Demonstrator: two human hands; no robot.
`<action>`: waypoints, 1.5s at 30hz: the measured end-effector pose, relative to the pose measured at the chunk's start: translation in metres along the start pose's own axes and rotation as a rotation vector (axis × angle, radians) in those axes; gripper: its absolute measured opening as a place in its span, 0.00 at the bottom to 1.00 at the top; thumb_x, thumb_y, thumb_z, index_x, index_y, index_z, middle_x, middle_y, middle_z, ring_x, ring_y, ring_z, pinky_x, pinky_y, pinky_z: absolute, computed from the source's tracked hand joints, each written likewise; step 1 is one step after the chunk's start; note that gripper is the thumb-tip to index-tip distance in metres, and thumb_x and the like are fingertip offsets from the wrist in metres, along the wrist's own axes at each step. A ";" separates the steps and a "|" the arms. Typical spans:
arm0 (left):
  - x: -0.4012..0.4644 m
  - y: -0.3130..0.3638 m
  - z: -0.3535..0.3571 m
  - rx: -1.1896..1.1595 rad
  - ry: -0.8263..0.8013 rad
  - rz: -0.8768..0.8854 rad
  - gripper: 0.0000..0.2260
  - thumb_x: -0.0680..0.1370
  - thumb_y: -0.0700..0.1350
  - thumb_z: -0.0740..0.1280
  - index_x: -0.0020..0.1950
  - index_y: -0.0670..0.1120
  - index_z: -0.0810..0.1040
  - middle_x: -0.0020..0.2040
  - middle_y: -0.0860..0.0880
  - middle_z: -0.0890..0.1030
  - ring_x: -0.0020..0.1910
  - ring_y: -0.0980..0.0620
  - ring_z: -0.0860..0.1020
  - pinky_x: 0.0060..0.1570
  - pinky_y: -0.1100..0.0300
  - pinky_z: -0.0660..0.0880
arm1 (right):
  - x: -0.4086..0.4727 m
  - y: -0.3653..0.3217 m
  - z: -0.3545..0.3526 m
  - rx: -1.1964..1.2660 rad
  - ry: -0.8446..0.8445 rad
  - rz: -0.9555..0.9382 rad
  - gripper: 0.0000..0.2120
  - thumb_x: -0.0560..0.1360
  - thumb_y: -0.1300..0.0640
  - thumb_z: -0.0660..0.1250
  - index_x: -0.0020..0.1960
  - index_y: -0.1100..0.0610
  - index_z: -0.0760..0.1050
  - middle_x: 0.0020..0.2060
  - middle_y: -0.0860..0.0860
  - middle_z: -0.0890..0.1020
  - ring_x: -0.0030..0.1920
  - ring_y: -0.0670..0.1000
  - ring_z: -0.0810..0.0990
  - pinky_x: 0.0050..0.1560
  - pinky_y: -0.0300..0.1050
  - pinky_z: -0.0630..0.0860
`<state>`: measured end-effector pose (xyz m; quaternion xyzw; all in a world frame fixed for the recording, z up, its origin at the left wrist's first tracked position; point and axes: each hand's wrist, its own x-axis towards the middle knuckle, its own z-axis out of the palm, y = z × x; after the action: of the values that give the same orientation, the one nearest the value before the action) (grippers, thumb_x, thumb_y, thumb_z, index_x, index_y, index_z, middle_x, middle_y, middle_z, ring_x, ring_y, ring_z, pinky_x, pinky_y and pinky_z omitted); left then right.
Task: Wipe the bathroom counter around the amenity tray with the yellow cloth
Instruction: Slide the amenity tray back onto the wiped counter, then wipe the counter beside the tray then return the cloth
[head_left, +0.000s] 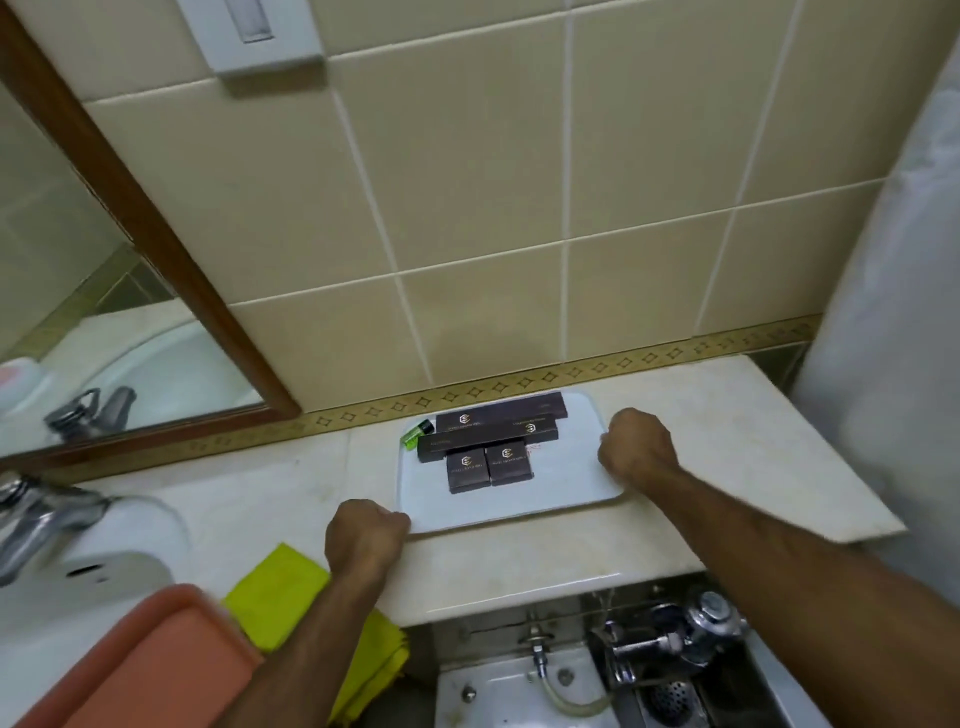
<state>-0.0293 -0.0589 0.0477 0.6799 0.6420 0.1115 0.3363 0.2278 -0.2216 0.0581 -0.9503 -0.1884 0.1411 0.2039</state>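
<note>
Both hands are closed on the white amenity tray: the left hand is curled into a fist over the tray's near left corner, and the right hand is clenched on its right edge, fingers wrapped so that the tips are hidden. In the head view, the only one given, the tray sits flat on the pale marble counter, close to the tiled wall and its patterned border strip. On the tray's far half lie dark brown boxes: two long ones set crosswise at the back, two small square ones side by side in front of them, all touching or nearly so. A small green bottle lies tilted at the tray's far left corner, against the end of the long boxes. The yellow cloth is in neither hand; it lies crumpled on the counter's near left part, partly under the left forearm and hanging over the front edge. Just left of it is a salmon-pink tray, blurred, at the bottom corner. Further left, a chrome faucet stands over a white sink. A wood-framed mirror hangs on the wall above the sink. Below the counter's front edge, metal pipes and a valve show.
</note>
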 end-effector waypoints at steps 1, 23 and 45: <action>0.004 -0.003 0.000 0.020 -0.005 0.005 0.07 0.64 0.44 0.73 0.33 0.40 0.82 0.34 0.43 0.83 0.36 0.42 0.80 0.36 0.57 0.77 | 0.002 -0.008 0.005 -0.011 -0.003 -0.001 0.08 0.75 0.58 0.66 0.51 0.61 0.78 0.53 0.58 0.82 0.54 0.60 0.81 0.50 0.46 0.76; 0.056 -0.076 -0.090 0.753 -0.160 0.030 0.24 0.75 0.58 0.63 0.67 0.46 0.68 0.68 0.42 0.71 0.66 0.40 0.70 0.63 0.45 0.67 | -0.135 -0.052 0.081 0.276 0.149 -0.296 0.15 0.78 0.50 0.64 0.60 0.57 0.77 0.54 0.55 0.79 0.54 0.55 0.76 0.53 0.50 0.74; -0.070 0.151 0.008 0.366 -0.461 1.155 0.12 0.71 0.59 0.71 0.50 0.54 0.80 0.46 0.53 0.83 0.46 0.51 0.78 0.46 0.58 0.74 | -0.156 0.046 0.021 0.856 -0.034 -0.106 0.16 0.72 0.41 0.63 0.51 0.52 0.76 0.44 0.52 0.84 0.46 0.56 0.82 0.48 0.57 0.79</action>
<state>0.0852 -0.1200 0.1513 0.9686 0.0930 0.0142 0.2300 0.0961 -0.3185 0.0493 -0.7666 -0.1650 0.2116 0.5834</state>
